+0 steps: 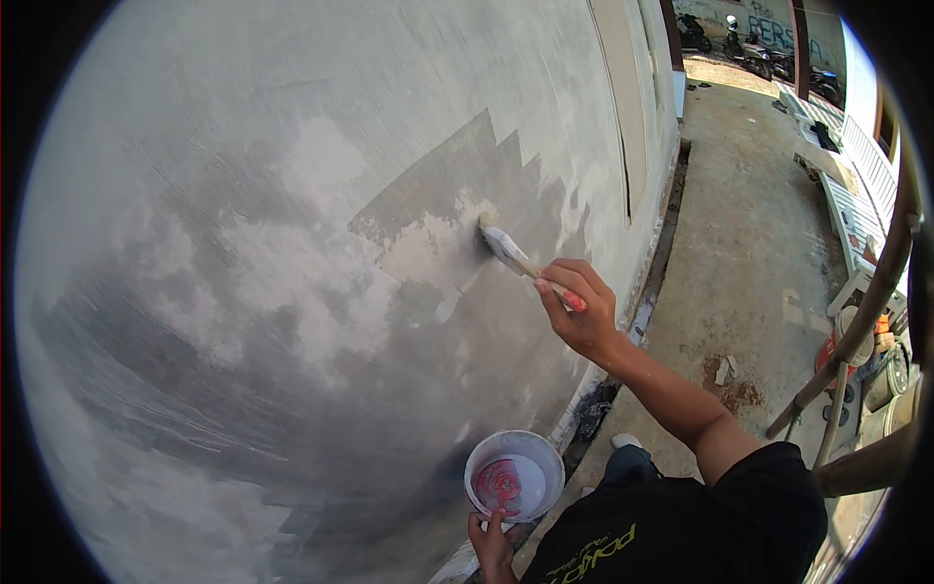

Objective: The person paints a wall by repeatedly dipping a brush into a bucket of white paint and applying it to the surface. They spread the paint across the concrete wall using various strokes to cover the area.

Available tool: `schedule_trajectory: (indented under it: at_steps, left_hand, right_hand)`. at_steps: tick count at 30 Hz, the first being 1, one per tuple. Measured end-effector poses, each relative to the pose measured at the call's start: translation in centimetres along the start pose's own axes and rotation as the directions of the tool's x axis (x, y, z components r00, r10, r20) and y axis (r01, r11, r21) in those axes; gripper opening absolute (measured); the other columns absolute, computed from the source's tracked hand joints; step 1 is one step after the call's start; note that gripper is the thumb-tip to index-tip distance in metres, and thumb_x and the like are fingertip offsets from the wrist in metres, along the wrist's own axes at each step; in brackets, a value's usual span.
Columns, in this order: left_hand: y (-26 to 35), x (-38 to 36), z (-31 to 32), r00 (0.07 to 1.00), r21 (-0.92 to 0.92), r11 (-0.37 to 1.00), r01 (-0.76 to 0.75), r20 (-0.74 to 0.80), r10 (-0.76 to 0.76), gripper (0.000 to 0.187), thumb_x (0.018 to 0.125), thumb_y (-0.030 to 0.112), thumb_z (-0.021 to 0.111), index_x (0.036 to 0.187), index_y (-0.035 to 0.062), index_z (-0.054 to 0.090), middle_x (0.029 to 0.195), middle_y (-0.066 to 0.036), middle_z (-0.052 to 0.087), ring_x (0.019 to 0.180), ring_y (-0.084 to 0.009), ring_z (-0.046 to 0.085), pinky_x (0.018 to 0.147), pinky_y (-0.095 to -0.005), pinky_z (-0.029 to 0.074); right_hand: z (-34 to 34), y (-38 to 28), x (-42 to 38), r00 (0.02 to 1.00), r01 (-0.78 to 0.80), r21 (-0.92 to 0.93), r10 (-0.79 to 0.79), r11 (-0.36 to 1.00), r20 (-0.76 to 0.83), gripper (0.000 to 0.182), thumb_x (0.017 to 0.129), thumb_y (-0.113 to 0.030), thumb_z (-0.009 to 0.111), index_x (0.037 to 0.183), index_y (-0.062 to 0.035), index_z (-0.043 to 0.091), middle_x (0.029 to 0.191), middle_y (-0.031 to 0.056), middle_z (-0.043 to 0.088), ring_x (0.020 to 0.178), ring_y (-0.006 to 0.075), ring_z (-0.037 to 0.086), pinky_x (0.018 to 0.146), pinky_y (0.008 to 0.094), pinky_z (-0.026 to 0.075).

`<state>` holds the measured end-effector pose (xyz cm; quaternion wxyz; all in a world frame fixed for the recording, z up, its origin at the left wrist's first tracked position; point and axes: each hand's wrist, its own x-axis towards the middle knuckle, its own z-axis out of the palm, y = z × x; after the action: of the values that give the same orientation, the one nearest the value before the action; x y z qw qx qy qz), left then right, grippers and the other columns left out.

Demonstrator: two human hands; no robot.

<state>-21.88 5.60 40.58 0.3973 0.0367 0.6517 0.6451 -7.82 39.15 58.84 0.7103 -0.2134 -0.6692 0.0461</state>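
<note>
"How many things are in hand?"

"Two: one brush (506, 250) and one bucket (550, 475). Both hands are in use."

"Where is the brush?"

"Its bristles touch the grey wall (292, 292), left of the wall's right-hand edge, just below a jagged darker patch. The bucket is lower, close to the wall's foot, its mouth facing up, with whitish liquid (530, 487) and a reddish patch inside."

"What else is around?"

"A dark channel (593, 414) runs along the foot of the wall, with a concrete path (749, 253) beyond. I count three poles (866, 465) at the right; they partly cover some containers (887, 380), too crowded to count. White slatted pieces (856, 214) lie up the path's far side, and several motorbikes (749, 56) stand at the top."

"Does anything block the wall?"

"Only the brush, the right hand and the bucket cover parts of it."

"And the hands?"

"The right hand (582, 307) reaches out from a black sleeve (778, 477), elbow bent slightly, fingers curled closed around the brush handle, whose red end shows below them. The left hand (494, 550) is low, at the bucket's near rim, fingers pinched over it; the part under the rim is too hidden to tell."
</note>
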Motion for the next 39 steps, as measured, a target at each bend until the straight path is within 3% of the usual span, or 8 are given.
schedule_trajectory:
  at_steps: [9, 11, 13, 15, 18, 21, 24, 39]
  left_hand:
    - [0.2, 0.6, 1.4, 0.998, 0.019, 1.0, 0.012, 0.056, -0.013, 0.023, 0.085, 0.004, 0.065, 0.083, 0.0072, 0.042, 0.101, -0.007, 0.051, 0.088, -0.0212, 0.058, 0.065, -0.0453, 0.062]
    - [0.0, 0.3, 1.0, 0.999, -0.015, 1.0, 0.0, 0.054, 0.001, 0.023, 0.085, 0.004, 0.064, 0.084, 0.0069, 0.042, 0.101, -0.007, 0.051, 0.089, -0.0199, 0.057, 0.068, -0.0475, 0.062]
    - [-0.1, -0.1, 0.7, 0.997, -0.028, 1.0, -0.002, 0.079, 0.004, 0.021, 0.086, 0.003, 0.063, 0.086, 0.0065, 0.042, 0.1, -0.007, 0.051, 0.091, -0.0186, 0.055, 0.071, -0.0499, 0.06]
    - [-0.9, -0.1, -0.7, 0.998, 0.003, 1.0, 0.016, 0.052, -0.016, 0.018, 0.086, 0.002, 0.06, 0.089, 0.0063, 0.042, 0.099, -0.007, 0.051, 0.091, -0.0184, 0.054, 0.073, -0.0518, 0.06]
    - [-1.0, -0.4, -0.5, 0.999, 0.021, 1.0, 0.017, 0.04, -0.018, 0.015, 0.087, 0.002, 0.055, 0.095, 0.0055, 0.042, 0.103, -0.009, 0.05, 0.092, -0.0203, 0.053, 0.075, -0.0534, 0.059]
    - [-0.9, 0.1, -0.6, 1.0, 0.039, 0.999, 0.01, 0.018, -0.01, 0.015, 0.088, 0.003, 0.054, 0.096, 0.0041, 0.042, 0.107, -0.011, 0.048, 0.093, -0.0221, 0.053, 0.074, -0.0539, 0.059]
    - [-0.8, 0.6, -1.0, 0.999, 0.053, 0.998, 0.015, 0.051, -0.018, 0.016, 0.088, 0.003, 0.055, 0.097, 0.0038, 0.041, 0.108, -0.011, 0.048, 0.096, -0.0228, 0.054, 0.073, -0.0532, 0.059]
    - [-1.1, 0.8, 0.0, 0.996, 0.059, 0.998, -0.013, 0.09, 0.008, 0.017, 0.087, 0.003, 0.058, 0.096, 0.0071, 0.043, 0.1, -0.007, 0.053, 0.091, -0.019, 0.059, 0.068, -0.0444, 0.063]
  right_hand:
    - [-0.3, -2.2, -2.0, 0.981, -0.103, 0.436, 0.02, 0.894, 0.192, 0.018, 0.084, 0.0, 0.071, 0.101, 0.0006, 0.066, 0.094, 0.012, 0.068, 0.083, 0.0206, 0.069, 0.072, 0.0284, 0.054]
    - [-0.1, 0.6, -1.8, 0.884, -0.467, 0.577, 0.372, 0.67, 0.284, 0.013, 0.091, -0.004, 0.065, 0.102, 0.0024, 0.064, 0.093, 0.0114, 0.068, 0.086, 0.0193, 0.069, 0.074, 0.0284, 0.056]
    - [-0.6, 3.5, 0.1, 0.834, -0.528, 0.627, 0.49, 0.573, 0.254, 0.016, 0.095, -0.011, 0.063, 0.102, 0.0038, 0.063, 0.091, 0.0106, 0.068, 0.089, 0.0188, 0.069, 0.076, 0.0284, 0.057]
    - [-2.4, 4.9, 2.2, 0.844, -0.536, 0.508, 0.441, 0.674, 0.306, 0.015, 0.093, -0.01, 0.066, 0.102, 0.0021, 0.064, 0.095, 0.012, 0.067, 0.09, 0.018, 0.066, 0.076, 0.0314, 0.056]
    - [-4.0, 4.5, 3.8, 0.959, 0.051, 0.246, -0.116, 0.968, 0.26, 0.019, 0.085, -0.011, 0.075, 0.1, -0.0039, 0.066, 0.095, 0.0083, 0.068, 0.081, 0.0195, 0.067, 0.071, 0.0298, 0.054]
    - [-4.1, 2.4, 2.7, 0.88, 0.307, 0.207, -0.36, 0.929, 0.311, 0.019, 0.083, -0.018, 0.077, 0.097, -0.0128, 0.066, 0.092, 0.0031, 0.062, 0.063, 0.0144, 0.061, 0.048, 0.0259, 0.047]
    - [-3.8, 1.4, 1.5, 0.8, 0.463, 0.194, -0.502, 0.865, 0.33, 0.02, 0.083, -0.022, 0.077, 0.095, -0.0125, 0.064, 0.089, 0.0018, 0.059, 0.057, 0.0123, 0.057, 0.044, 0.0258, 0.043]
    - [-2.6, 0.6, 1.6, 0.687, 0.642, 0.121, -0.637, 0.757, 0.349, 0.025, 0.083, -0.028, 0.074, 0.096, -0.0161, 0.056, 0.084, 0.0, 0.055, 0.064, 0.0116, 0.06, 0.054, 0.0252, 0.05]
